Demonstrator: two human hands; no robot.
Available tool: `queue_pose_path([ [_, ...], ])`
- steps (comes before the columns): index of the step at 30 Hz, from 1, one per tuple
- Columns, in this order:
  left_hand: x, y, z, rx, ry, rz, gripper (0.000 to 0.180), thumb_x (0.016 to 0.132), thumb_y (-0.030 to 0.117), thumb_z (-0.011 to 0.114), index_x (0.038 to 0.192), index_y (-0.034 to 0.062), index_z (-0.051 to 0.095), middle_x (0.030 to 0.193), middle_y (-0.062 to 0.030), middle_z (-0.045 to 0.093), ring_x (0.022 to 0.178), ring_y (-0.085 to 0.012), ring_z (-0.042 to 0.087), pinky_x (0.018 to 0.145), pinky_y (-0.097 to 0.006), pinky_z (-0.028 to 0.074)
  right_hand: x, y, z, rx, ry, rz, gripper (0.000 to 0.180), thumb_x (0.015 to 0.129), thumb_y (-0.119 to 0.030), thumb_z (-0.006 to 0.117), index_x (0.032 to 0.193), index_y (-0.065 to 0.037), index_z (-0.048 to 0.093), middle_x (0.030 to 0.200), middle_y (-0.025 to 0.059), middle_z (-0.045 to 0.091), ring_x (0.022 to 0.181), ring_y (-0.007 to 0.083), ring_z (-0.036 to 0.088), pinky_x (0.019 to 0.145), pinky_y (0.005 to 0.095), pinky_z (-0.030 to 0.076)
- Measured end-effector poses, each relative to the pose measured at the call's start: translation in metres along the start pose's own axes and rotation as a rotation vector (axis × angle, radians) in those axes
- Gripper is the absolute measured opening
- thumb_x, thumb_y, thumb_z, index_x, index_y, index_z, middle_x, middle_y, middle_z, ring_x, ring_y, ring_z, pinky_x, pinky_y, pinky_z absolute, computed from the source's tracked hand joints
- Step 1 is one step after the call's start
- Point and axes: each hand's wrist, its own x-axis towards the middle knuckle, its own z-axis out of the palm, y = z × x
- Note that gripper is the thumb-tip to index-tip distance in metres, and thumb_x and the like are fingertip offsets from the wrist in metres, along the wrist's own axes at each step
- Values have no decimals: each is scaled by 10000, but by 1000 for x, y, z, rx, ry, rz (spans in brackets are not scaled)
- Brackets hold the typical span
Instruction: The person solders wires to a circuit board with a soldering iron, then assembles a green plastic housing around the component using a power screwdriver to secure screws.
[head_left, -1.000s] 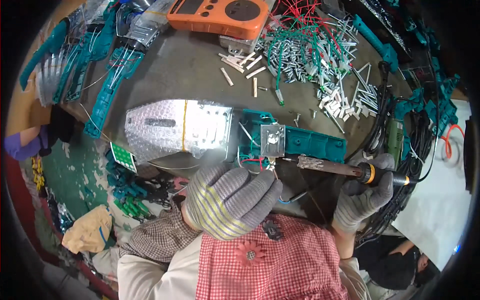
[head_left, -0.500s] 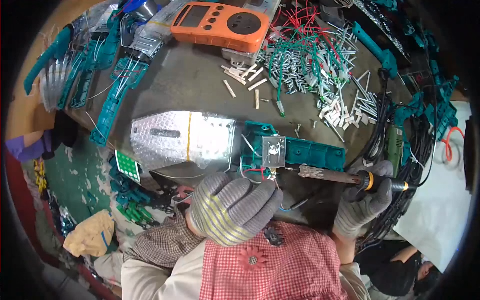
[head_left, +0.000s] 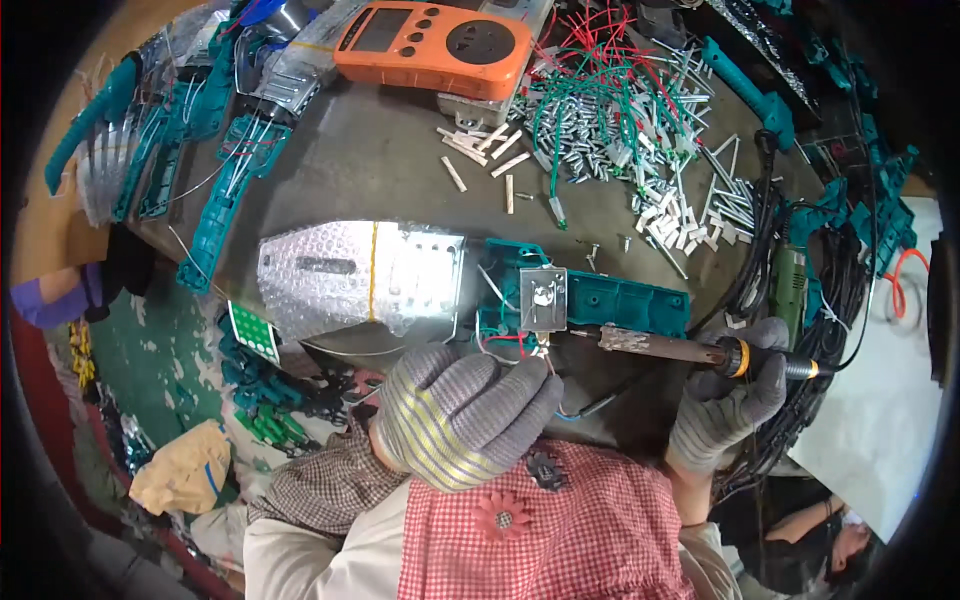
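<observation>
My left hand (head_left: 465, 415), in a grey striped glove, is closed with its fingertips pinched on a thin wire (head_left: 550, 366) below a small metal box (head_left: 543, 300). That box sits across an open teal plastic housing half (head_left: 630, 302). My gloved right hand (head_left: 728, 402) is wrapped round the handle of a soldering iron (head_left: 665, 347). The iron lies nearly level, its tip pointing left, a little apart from the terminal under the box. Left of the housing, a bubble-wrapped metal piece (head_left: 325, 268) with a yellow band joins up to it.
An orange meter (head_left: 435, 48) stands at the back beside a heap of screws and red and green wires (head_left: 600, 125). Small pale sticks (head_left: 465, 150) lie in front. More teal housings (head_left: 235, 200) are at left; black cables (head_left: 840, 275) at right. Another person's hand (head_left: 800, 522) shows lower right.
The soldering iron's tip has drawn slightly right, away from the terminal. My left hand keeps its pinch almost in place. The other person's arm at lower right has shifted.
</observation>
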Motion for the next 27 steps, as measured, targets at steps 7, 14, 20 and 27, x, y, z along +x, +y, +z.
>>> queue_pose_path([
  [7, 4, -4, 0, 0, 35, 57, 391, 698, 208, 753, 1070, 105, 816, 1096, -10, 750, 857, -163, 645, 665, -325, 486, 3, -4, 4, 86, -17, 90, 445, 1023, -447, 738, 1134, -51, 568, 993, 71, 624, 860, 200, 702, 797, 330, 590],
  [14, 5, -4, -2, -39, -14, 15, 395, 698, 196, 786, 1088, 143, 820, 1133, -2, 759, 894, -174, 675, 740, -374, 515, 11, -1, 0, 100, -13, 34, 443, 1017, -437, 747, 1111, -38, 578, 945, 65, 640, 832, 191, 706, 790, 300, 580],
  [20, 10, -3, -3, -22, 14, 33, 388, 699, 178, 796, 1083, 135, 814, 1102, 2, 752, 855, -181, 656, 732, -384, 500, 15, -6, -5, 125, -3, 50, 449, 993, -435, 778, 1076, -38, 583, 937, 83, 667, 796, 154, 689, 692, 267, 558],
  [27, 3, -3, -7, -6, 13, 41, 471, 666, 160, 805, 1136, 176, 810, 1164, 17, 715, 935, -189, 654, 767, -403, 482, 89, -51, 29, -198, -66, -221, 326, 1079, -156, 617, 1312, 67, 667, 1084, 57, 722, 936, 132, 693, 850, 270, 564],
])
